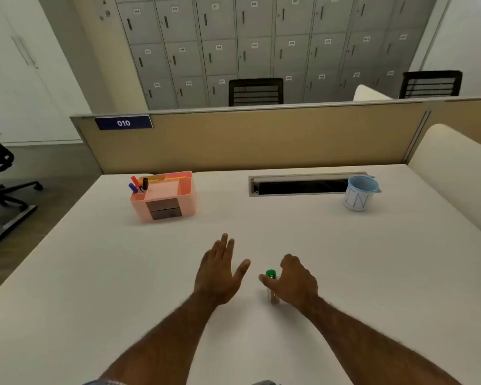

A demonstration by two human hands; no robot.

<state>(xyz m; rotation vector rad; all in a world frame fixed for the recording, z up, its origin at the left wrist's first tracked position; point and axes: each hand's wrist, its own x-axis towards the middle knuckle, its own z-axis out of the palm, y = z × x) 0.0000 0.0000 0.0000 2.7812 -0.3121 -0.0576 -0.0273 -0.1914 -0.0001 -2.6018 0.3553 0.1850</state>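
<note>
A small clear bottle [272, 294] with a green cap stands upright on the white desk [345, 259] near its middle front. My right hand [296, 282] is curled round the bottle: the thumb lies across it just below the cap and the fingers bend behind it. My left hand [220, 270] is just to the left of the bottle, apart from it, with its fingers straight and spread and nothing in it.
A pink desk organiser [165, 200] with several markers stands at the back left. A light blue cup [360, 193] stands at the back right beside a cable slot [300, 186]. A beige partition [247, 137] closes the far edge. Office chairs stand beyond it and at the left.
</note>
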